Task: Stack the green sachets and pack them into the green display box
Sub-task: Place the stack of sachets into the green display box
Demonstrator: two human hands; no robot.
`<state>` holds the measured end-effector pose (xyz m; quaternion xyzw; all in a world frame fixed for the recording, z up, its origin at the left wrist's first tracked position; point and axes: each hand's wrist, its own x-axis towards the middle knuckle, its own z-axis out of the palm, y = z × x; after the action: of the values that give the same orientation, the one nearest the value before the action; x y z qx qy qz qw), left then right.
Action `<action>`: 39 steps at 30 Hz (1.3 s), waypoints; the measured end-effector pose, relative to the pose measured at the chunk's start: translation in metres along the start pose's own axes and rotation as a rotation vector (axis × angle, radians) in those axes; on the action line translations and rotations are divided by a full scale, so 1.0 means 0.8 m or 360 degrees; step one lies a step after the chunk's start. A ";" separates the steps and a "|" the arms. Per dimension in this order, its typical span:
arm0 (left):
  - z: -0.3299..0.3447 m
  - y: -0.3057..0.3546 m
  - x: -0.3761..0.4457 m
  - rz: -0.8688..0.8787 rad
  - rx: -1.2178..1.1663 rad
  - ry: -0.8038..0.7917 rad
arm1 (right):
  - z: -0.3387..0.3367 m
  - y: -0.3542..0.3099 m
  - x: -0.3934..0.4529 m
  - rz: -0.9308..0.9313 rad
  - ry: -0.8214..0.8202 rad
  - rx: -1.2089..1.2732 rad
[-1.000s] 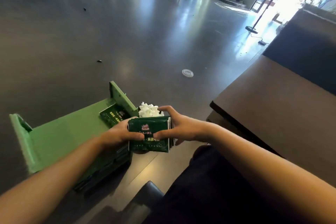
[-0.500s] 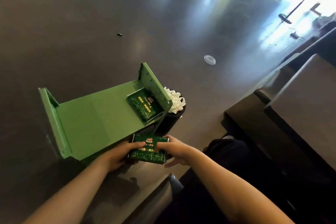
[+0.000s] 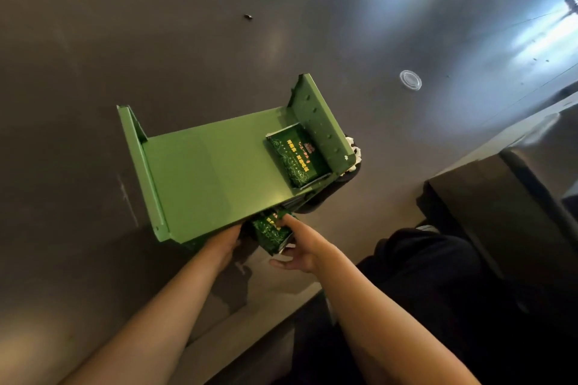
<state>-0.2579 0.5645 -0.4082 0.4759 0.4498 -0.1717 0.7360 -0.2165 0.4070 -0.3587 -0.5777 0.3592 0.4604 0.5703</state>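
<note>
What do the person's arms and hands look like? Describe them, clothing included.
Both forearms are bare: no sleeves, watch, bracelet or gloves show. The left hand and right hand wear no visible rings. Dark trousers cover the lap.

The left hand (image 3: 225, 241) disappears under the near edge of the green display box (image 3: 212, 172), fingers unseen. That edge also covers the far end of the sachet stack (image 3: 271, 230). Sachet print is unreadable.
</note>
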 end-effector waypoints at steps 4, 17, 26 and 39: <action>0.003 0.005 0.001 -0.0116 0.0008 -0.0004 | 0.029 0.012 0.015 0.0037 0.0007 0.0153; 0.006 0.015 -0.012 -0.0108 0.0050 -0.0085 | 0.064 0.011 0.051 -0.0131 0.0121 0.0621; 0.009 0.020 -0.014 -0.0078 -0.0027 0.0101 | 0.091 0.003 0.062 -0.0201 0.0261 0.0609; 0.009 0.021 -0.001 -0.0020 0.0062 0.0221 | 0.101 0.007 0.053 -0.0256 0.0288 0.0698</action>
<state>-0.2430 0.5662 -0.3973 0.4981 0.4993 -0.1517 0.6925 -0.2182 0.4908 -0.3942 -0.5056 0.4531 0.2710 0.6824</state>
